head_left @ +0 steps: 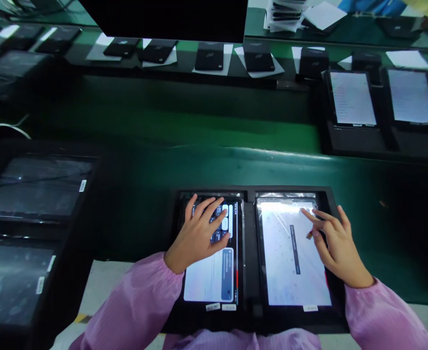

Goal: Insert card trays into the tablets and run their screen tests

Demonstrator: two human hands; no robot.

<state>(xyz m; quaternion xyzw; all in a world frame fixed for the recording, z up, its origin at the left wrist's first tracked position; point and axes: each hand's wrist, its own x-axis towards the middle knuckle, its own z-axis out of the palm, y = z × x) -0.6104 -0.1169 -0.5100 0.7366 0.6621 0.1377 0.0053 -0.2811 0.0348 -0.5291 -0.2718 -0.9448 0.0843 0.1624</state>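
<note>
Two tablets lie side by side in a black tray [251,272] before me. Over the left tablet [203,284], lit with white panels and dark tiles, my left hand [199,231] is spread open, its fingertips at the screen's upper part. The right tablet [279,272] shows a mostly white screen with a dark bar across its middle. My right hand [336,245] reaches its upper right, one fingertip at the glass. Between the thumb and a bent finger of that hand sits a small brown-and-white piece [310,235], too small to name.
On the left stand black trays with dark film-covered tablets [39,184]. At the back right, two lit tablets [352,97] lie in another tray. Black devices on white papers [209,57] line the far shelf, below a dark screen [170,17]. A paper stack [285,14] is behind.
</note>
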